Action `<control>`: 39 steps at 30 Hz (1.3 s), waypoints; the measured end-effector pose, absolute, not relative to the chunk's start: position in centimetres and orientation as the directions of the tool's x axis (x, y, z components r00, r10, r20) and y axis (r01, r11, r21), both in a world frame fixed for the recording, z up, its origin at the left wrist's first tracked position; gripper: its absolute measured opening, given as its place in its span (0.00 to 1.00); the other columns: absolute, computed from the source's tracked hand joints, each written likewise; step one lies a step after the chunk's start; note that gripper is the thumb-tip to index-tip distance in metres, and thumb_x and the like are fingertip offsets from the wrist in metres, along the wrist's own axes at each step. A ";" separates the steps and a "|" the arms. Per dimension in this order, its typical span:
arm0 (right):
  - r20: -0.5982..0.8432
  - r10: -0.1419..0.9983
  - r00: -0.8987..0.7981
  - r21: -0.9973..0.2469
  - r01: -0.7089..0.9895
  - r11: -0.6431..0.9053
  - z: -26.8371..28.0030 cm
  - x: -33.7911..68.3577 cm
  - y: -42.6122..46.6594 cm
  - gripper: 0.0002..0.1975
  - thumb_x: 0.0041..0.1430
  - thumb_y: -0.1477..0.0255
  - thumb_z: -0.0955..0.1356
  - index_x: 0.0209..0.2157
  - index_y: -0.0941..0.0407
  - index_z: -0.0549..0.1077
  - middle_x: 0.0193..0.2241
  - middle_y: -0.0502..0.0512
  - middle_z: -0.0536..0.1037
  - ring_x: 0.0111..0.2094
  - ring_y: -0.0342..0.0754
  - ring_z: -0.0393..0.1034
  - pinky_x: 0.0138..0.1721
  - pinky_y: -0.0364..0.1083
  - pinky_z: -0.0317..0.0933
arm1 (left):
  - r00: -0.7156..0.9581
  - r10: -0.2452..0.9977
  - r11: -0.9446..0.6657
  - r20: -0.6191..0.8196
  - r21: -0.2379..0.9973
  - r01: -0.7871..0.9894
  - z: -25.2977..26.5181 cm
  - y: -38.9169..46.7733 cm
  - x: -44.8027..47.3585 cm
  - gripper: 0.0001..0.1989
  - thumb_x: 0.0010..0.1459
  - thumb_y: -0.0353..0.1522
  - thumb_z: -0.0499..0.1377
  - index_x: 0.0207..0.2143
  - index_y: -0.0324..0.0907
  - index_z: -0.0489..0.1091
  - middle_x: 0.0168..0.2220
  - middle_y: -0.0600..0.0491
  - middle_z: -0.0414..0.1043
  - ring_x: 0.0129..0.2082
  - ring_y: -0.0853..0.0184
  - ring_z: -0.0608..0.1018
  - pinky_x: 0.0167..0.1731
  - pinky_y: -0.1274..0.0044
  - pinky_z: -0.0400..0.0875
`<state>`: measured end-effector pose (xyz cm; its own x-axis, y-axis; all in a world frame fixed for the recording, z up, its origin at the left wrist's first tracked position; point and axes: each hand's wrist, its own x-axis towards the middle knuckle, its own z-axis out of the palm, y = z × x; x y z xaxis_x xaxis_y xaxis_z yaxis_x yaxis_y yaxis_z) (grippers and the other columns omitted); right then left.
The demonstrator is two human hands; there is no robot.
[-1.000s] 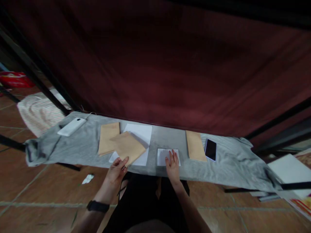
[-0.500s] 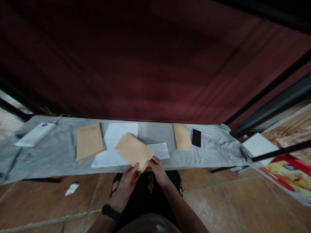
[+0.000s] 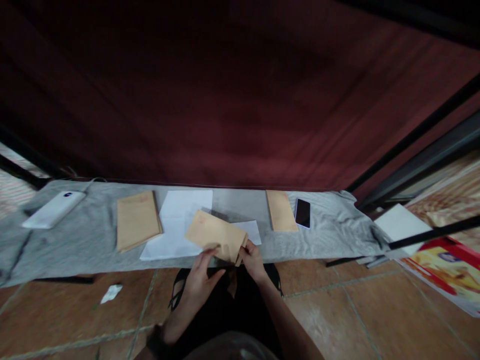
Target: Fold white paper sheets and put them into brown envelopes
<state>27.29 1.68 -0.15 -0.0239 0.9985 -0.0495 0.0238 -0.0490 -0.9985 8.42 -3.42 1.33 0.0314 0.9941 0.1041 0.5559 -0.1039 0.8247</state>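
Note:
A brown paper envelope (image 3: 215,232) is held tilted over the front edge of the cloth-covered bench. My right hand (image 3: 252,259) pinches its right end, where the flap side faces me. My left hand (image 3: 205,275) is at the envelope's lower edge, fingers spread with the thumb apart from the paper; the fingertips touch or nearly touch it. Beneath lie a white sheet of paper (image 3: 174,227) and a smaller folded white paper (image 3: 250,231), both partly covered by the envelope.
A stack of brown envelopes (image 3: 137,220) lies to the left, beyond it a white device (image 3: 54,210) with a cable. On the right are another brown envelope (image 3: 282,211) and a phone (image 3: 303,213). A red-and-yellow box (image 3: 450,272) stands at far right. Dark red fabric (image 3: 240,125) hangs behind.
The envelope has shifted slightly to the right with my right hand. My left hand has loosened its pinch on the lower edge and spread its fingers.

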 end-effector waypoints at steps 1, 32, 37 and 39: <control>-0.036 0.998 -0.043 -0.999 0.027 -0.035 -0.2 27.6 1.6 0.14 0.57 0.66 0.66 0.43 0.53 0.77 0.40 0.52 0.82 0.44 0.52 0.75 0.50 0.51 0.67 | 0.128 0.967 -0.249 0.221 0.694 0.676 1.7 -2.7 8.0 0.28 0.56 0.39 0.63 0.59 0.45 0.66 0.64 0.42 0.64 0.64 0.49 0.66 0.60 0.57 0.63; -0.023 0.994 0.103 -0.981 0.187 -0.042 -1.5 32.4 0.6 0.16 0.54 0.70 0.63 0.43 0.56 0.75 0.35 0.55 0.81 0.42 0.51 0.75 0.45 0.48 0.70 | 0.641 0.737 -0.672 0.214 0.133 0.729 1.4 4.3 6.8 0.51 0.50 0.39 0.66 0.71 0.46 0.44 0.67 0.39 0.56 0.68 0.47 0.57 0.66 0.53 0.43; -0.029 1.000 0.001 -0.991 0.134 -0.029 -1.1 32.9 0.4 0.19 0.54 0.71 0.64 0.47 0.55 0.77 0.39 0.56 0.82 0.46 0.54 0.75 0.50 0.53 0.68 | 0.694 0.694 -0.719 0.190 0.139 0.681 1.7 4.7 7.5 0.51 0.50 0.40 0.66 0.71 0.48 0.43 0.74 0.41 0.37 0.72 0.47 0.45 0.67 0.51 0.36; -0.039 0.999 -0.002 -0.990 0.137 -0.039 -1.0 33.0 0.3 0.19 0.54 0.70 0.64 0.48 0.55 0.77 0.40 0.56 0.82 0.46 0.55 0.75 0.50 0.53 0.69 | 0.703 0.688 -0.725 0.180 0.145 0.673 2.1 4.7 7.9 0.51 0.49 0.39 0.66 0.71 0.48 0.43 0.73 0.42 0.40 0.72 0.47 0.45 0.67 0.51 0.35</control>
